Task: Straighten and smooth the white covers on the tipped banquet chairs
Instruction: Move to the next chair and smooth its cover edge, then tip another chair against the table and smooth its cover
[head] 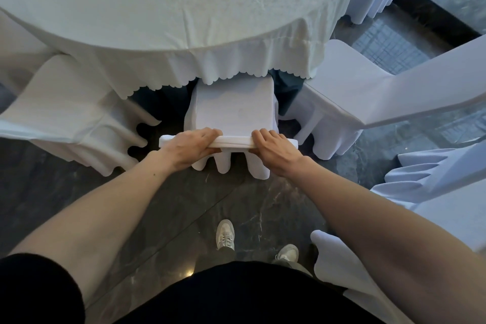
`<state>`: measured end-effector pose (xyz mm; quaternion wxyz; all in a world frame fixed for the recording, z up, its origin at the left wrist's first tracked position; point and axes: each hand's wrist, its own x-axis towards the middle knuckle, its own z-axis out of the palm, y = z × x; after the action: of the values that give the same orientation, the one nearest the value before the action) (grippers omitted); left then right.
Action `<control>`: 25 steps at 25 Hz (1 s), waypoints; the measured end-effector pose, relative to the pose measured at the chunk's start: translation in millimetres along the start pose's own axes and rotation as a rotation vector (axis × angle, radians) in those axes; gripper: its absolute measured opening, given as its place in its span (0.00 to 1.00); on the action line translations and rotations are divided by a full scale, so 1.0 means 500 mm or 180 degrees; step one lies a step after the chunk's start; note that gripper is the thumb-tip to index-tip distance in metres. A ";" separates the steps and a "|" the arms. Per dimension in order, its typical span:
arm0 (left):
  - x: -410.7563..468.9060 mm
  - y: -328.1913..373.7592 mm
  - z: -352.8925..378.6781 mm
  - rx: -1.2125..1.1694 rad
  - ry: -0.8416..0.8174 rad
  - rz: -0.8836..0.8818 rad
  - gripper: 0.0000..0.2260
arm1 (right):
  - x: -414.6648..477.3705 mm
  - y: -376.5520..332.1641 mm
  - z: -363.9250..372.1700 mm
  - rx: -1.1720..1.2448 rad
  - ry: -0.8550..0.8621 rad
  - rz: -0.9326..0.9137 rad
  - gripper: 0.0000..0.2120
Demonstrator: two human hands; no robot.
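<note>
A: Where's the cover?
B: White cover (234, 113) sits on centre chair (231, 163), near edge of round worktop (131, 8); seat front goes under the scalloped tablecloth (236, 68). L hand (188, 146) & R hand (276, 150) each grip the covered top rail (235, 142), fingers curled over it, cloth bunched beneath.
A: Handling?
B: My guess: thin stretch fabric, soft, light, no stiffness of its own. The frame under it is rigid & carries the wt. Prob. slides on the padding. Hold at the rail corners to pull taut, then at the skirt hem.
A: Look?
B: Seat panel near flat, faint marks. Skirt hangs in rounded flutes to the dark floor (184, 205). Left chair (71, 113) & right chair (368, 92) lean tipped toward the worktop; left cover is creased.
</note>
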<state>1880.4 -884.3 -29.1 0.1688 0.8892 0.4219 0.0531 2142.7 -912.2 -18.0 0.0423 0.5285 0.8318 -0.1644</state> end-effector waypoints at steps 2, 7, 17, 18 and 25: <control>-0.002 0.003 -0.001 0.0039 0.0030 0.0020 0.15 | -0.002 0.001 0.001 -0.0056 -0.0019 0.0020 0.15; 0.000 0.040 -0.015 0.0063 0.0266 0.0141 0.24 | -0.018 0.017 -0.011 0.0251 -0.0076 -0.0012 0.22; 0.302 0.325 -0.015 -0.0197 0.0953 0.0263 0.25 | -0.187 0.334 -0.141 0.0252 0.1052 0.0505 0.28; 0.347 0.357 -0.009 -0.0238 0.0984 0.0264 0.25 | -0.204 0.378 -0.156 0.0170 0.1089 0.0513 0.28; 0.648 0.592 0.025 -0.0386 0.0987 0.0394 0.24 | -0.317 0.692 -0.283 -0.0177 0.1413 0.0640 0.27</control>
<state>2306.8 -812.5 45.9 0.1515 0.8828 0.3834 0.2252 2535.9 -870.5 74.9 -0.1108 0.6305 0.7681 -0.0163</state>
